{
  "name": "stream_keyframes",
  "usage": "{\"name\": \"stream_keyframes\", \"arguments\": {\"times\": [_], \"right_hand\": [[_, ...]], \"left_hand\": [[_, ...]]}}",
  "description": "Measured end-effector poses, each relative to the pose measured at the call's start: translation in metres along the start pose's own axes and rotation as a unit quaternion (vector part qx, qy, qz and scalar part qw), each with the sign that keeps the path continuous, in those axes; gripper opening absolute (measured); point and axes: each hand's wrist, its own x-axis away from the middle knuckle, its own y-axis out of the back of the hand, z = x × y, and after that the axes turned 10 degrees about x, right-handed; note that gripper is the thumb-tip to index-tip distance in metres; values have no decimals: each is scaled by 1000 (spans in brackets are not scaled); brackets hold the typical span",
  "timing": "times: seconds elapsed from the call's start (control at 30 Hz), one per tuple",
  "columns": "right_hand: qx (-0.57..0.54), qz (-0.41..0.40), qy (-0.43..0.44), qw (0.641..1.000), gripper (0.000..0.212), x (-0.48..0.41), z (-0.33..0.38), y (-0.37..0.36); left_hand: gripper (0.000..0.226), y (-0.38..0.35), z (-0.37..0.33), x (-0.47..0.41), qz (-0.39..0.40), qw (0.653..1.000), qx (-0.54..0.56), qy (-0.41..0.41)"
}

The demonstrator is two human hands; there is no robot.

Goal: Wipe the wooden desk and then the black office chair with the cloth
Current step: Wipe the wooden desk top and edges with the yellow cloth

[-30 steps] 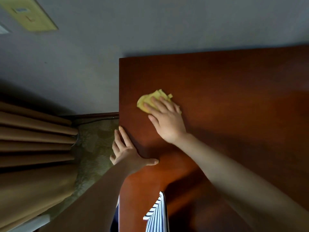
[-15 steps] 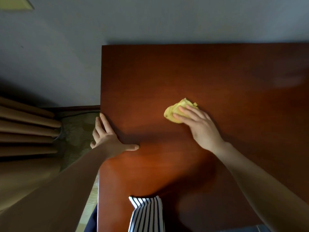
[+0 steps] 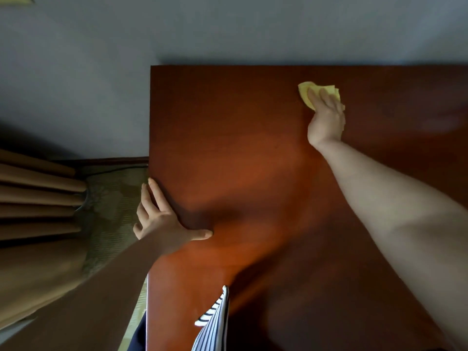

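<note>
The reddish-brown wooden desk [image 3: 253, 148] fills the middle and right of the view, its back edge against a grey wall. A crumpled yellow cloth [image 3: 307, 91] lies near the desk's far edge, right of centre. My right hand [image 3: 325, 117] presses flat on the cloth with straight fingers, covering most of it. My left hand [image 3: 162, 219] rests on the desk's left edge, fingers straight along the side and thumb spread over the top. The black office chair is not in view.
Tan curtain folds [image 3: 38, 198] hang at the left, above a patterned green carpet [image 3: 111, 198]. A dark baseboard [image 3: 101, 162] runs along the grey wall [image 3: 228, 29]. A striped piece of clothing [image 3: 212, 323] shows at the desk's near edge.
My right hand has slid the yellow cloth from the desk's left side toward the right and the far edge. My left hand stays on the left edge.
</note>
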Motion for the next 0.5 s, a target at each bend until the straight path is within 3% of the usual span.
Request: {"name": "stream_keyframes", "arguments": {"times": [0.17, 0.5], "right_hand": [[-1, 8, -47, 999, 69, 1, 27, -5], [-3, 30, 165, 986, 57, 137, 70, -15]], "left_hand": [[167, -1, 1, -1, 4, 1000, 7, 0], [165, 4, 2, 0, 36, 999, 40, -4]]}}
